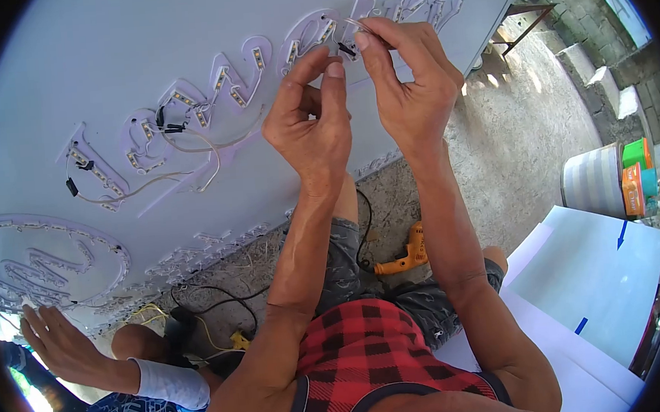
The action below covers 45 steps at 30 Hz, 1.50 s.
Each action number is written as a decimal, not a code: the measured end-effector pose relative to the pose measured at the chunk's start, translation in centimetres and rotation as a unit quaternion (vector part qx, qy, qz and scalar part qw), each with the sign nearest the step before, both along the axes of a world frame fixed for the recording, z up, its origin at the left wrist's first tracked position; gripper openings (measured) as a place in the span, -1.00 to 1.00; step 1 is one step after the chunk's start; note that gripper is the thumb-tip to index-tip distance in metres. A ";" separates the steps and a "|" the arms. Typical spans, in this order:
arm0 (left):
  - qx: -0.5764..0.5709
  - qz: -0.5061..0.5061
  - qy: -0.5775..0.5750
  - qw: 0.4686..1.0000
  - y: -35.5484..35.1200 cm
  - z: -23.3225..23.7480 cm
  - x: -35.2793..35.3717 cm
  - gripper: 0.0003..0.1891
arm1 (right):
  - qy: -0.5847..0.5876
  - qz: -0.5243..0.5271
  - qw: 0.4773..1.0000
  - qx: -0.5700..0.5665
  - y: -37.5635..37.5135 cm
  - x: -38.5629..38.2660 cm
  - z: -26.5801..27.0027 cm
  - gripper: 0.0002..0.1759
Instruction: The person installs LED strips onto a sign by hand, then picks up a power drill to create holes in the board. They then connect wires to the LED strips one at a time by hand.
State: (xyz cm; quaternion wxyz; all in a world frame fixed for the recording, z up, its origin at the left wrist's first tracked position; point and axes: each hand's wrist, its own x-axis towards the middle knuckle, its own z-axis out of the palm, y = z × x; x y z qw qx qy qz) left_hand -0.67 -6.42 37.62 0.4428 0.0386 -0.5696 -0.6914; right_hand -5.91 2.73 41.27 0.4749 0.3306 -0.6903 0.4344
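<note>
A large white sign panel (pixel 203 31) spreads in front of me, with raised letters that carry LED modules (pixel 258 56) and thin wires. Over the lettering, my left hand (pixel 310 112) has thumb and index finger pinched on a thin wire near a short black sleeve (pixel 347 49). My right hand (pixel 413 78) is close beside it, its thumb and fingertips pressed on a thin pale wire (pixel 355 24). The exact wire ends are too small to make out. Loose wires (pixel 207 148) with black sleeves hang across the letters on the left.
A co-worker's hand (pixel 64 343) is at the panel's lower left. On the concrete floor, a yellow power drill (pixel 406 254) lies by my legs with its black cord. White sheets (pixel 581 288) are to the right, near a striped container (pixel 592 180) and colourful boxes (pixel 635 185).
</note>
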 end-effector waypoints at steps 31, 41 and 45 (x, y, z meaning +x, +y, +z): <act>-0.352 0.190 0.064 0.914 -3.5 1.8 -1.8 -0.66 | -0.091 0.019 0.995 -0.020 -0.3 0.7 -1.2 -0.69; -0.342 0.183 0.056 0.920 -3.4 1.7 -1.8 -0.62 | 0.086 -0.062 0.986 0.126 -1.5 -1.7 1.3 -0.72; -0.372 0.195 0.045 0.906 -3.5 1.6 -1.8 -0.60 | -0.003 -0.011 1.000 -0.013 -1.1 -0.2 0.0 -0.65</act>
